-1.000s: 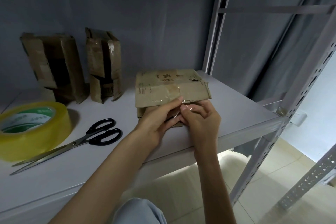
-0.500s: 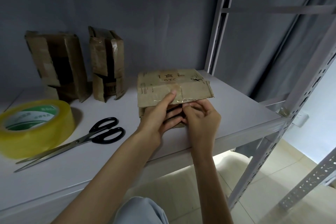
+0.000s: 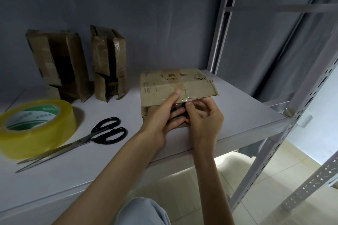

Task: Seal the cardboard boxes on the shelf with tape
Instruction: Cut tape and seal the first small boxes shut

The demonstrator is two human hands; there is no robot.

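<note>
right now i have the flat cardboard box lying near the front right of the shelf, close enough to its edge that both hands can work the near side without reaching. my left hand has its thumb pressed flat on the top flap over the strip of clear tape, with its fingers lying fairly straight along the front face, which i judge is there to pin the flap down while the tape is smoothed. my right hand has its fingers curled at the box's front edge, thumb and forefinger seeming to pinch or rub the loose tape end under the flap; whether it truly grips the tape i cannot tell. the tape roll and the scissors lie to the left, well apart from the box, parked within reach. two more taped boxes stand upright at the back against the wall. compared with half a second ago, my left thumb has slid a little further up onto the flap, and my right fingers have tucked lower beneath the edge; box, roll and scissors have not moved.
</note>
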